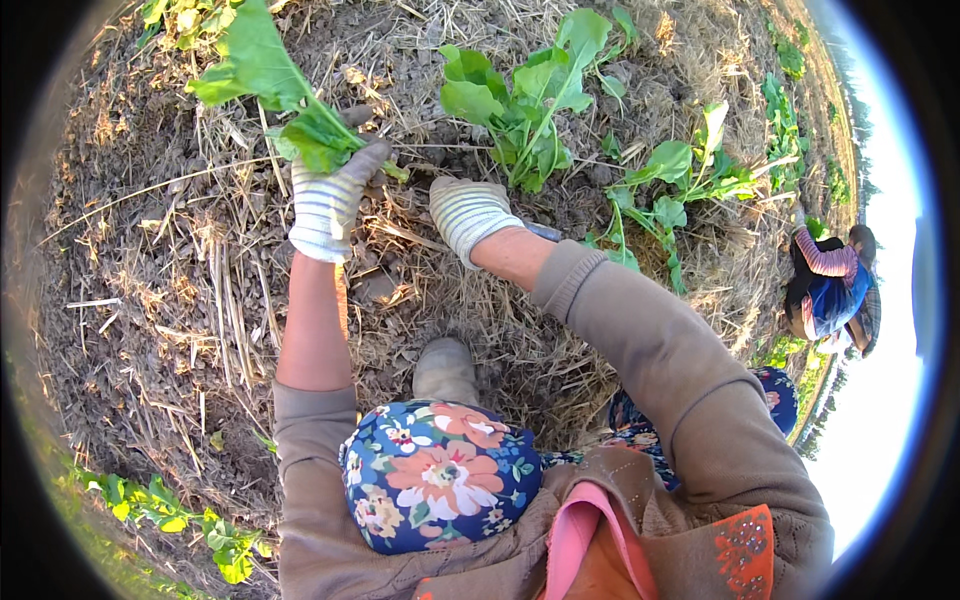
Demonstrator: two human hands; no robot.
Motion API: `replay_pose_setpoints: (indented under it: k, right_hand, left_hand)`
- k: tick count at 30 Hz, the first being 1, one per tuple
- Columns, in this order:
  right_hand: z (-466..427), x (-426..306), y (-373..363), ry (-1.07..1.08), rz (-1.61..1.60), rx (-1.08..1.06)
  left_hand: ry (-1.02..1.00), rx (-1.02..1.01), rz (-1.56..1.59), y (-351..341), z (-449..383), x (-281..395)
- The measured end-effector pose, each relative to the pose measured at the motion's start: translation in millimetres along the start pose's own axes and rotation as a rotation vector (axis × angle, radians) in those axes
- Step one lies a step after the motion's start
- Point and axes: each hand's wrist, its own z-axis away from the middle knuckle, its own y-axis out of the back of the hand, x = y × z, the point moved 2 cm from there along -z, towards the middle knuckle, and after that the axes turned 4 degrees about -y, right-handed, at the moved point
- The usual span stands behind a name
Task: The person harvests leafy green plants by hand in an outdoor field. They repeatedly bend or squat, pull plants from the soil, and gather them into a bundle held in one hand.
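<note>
Both my hands wear striped knitted work gloves with dark, soiled palms. My left hand [334,176] is closed around the stalks of a leafy green plant [274,71], whose broad leaves point up and to the left. Just right of it, my right hand [472,214] reaches down to the straw-strewn soil; its fingers are bent and mostly hidden. A short dark edge of a tool [541,231] shows beside the right wrist, and its link to the hand is hidden. Close to the right hand, a leafy green plant [525,112] stands in the soil.
More leafy plants [667,180] grow to the right, and a row of them [172,517] lies at lower left. A boot [446,371] and my flower-patterned knee [442,476] are below my hands. At the far right, another person [832,285] bends over the field.
</note>
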Motion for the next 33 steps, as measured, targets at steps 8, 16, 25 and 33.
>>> replay_pose_setpoints:
  k: [8,16,25,33]
  right_hand:
    - [11.5,12.0,-12.0,0.005,-0.161,0.028]
    - [11.7,17.6,-14.9,0.083,-0.119,0.033]
    - [12.1,18.4,-11.5,0.112,-0.112,0.050]
    - [11.5,18.5,-11.1,0.122,-0.092,0.036]
  left_hand:
    - [0.062,-0.089,-0.214,-6.5,-9.2,-39.7]
    - [0.046,-0.117,-0.207,-4.2,-10.3,-29.5]
    - [0.082,-0.192,-0.459,-22.9,-20.9,-29.7]
    - [0.177,-0.123,-0.443,-14.5,-26.2,-37.0]
